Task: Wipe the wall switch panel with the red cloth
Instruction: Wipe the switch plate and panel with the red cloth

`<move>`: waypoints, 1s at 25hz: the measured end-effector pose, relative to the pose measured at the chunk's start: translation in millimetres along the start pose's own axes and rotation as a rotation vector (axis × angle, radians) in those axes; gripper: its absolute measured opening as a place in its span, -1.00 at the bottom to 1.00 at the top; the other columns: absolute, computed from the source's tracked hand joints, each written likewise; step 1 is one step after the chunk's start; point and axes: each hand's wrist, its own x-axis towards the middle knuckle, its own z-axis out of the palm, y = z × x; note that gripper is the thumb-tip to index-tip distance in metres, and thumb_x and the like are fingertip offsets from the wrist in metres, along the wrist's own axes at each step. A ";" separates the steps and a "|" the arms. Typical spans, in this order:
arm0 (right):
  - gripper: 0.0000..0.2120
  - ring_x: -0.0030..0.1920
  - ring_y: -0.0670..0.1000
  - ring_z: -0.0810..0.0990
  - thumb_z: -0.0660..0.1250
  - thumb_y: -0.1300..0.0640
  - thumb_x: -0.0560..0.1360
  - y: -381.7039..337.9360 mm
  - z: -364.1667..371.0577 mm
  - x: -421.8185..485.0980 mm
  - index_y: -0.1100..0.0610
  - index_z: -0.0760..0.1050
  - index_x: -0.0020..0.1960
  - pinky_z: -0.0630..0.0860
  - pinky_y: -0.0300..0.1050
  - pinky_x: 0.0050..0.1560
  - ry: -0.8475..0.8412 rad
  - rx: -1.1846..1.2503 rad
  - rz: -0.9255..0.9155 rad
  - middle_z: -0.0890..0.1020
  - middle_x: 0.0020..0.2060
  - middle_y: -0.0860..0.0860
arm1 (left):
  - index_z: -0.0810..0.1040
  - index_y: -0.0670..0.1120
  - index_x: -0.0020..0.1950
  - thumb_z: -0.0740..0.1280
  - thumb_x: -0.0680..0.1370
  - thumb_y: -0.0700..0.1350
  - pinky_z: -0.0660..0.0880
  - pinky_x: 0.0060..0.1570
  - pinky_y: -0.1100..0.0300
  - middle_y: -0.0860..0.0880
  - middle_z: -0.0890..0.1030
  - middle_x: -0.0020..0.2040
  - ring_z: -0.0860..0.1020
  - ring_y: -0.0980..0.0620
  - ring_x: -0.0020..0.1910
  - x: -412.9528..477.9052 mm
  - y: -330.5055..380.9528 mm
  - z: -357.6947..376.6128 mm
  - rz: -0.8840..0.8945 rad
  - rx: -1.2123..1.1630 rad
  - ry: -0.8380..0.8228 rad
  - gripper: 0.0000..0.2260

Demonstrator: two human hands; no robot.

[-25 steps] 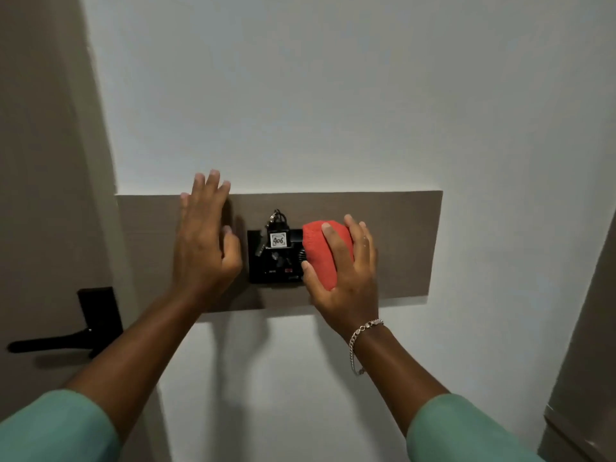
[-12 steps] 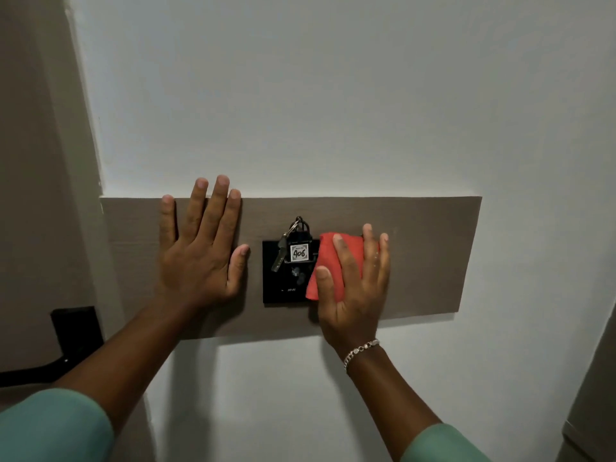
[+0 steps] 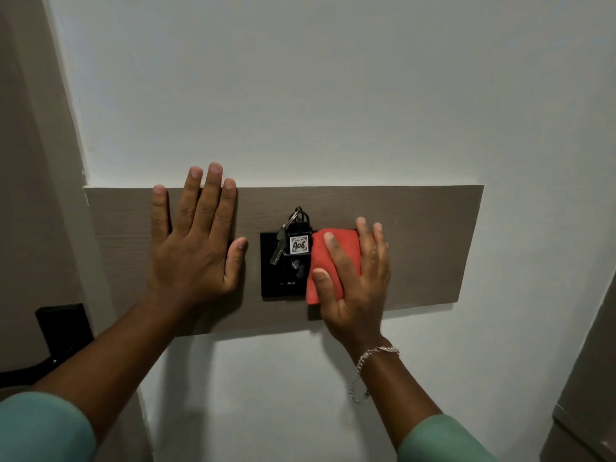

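Note:
A black switch panel (image 3: 271, 278) is set in a brown wooden board (image 3: 426, 241) on the white wall. A key fob labelled 406 (image 3: 299, 245) with a key hangs in the panel's slot. My right hand (image 3: 353, 281) presses a folded red cloth (image 3: 340, 248) flat against the panel's right part, hiding that side. My left hand (image 3: 193, 238) lies flat on the board just left of the panel, fingers spread, holding nothing.
A door with a black lever handle (image 3: 50, 348) stands at the left edge, next to the board. A grey cabinet edge (image 3: 593, 395) shows at the lower right. White wall surrounds the board above and below.
The view has drawn closer to the wall. The red cloth under my right hand has slid slightly down the panel's right side. My left hand stays flat on the board.

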 end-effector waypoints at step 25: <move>-0.54 0.57 0.25 0.21 0.06 -0.18 0.62 13.3 -2.7 7.6 -0.03 0.39 0.43 0.27 0.36 0.45 0.024 -0.065 0.021 0.33 0.52 0.21 | -0.02 -0.16 0.62 0.04 0.58 0.13 -0.16 0.55 -0.21 -0.17 0.01 0.64 -0.07 -0.13 0.63 -0.9 0.2 1.3 -0.004 0.009 0.038 -0.31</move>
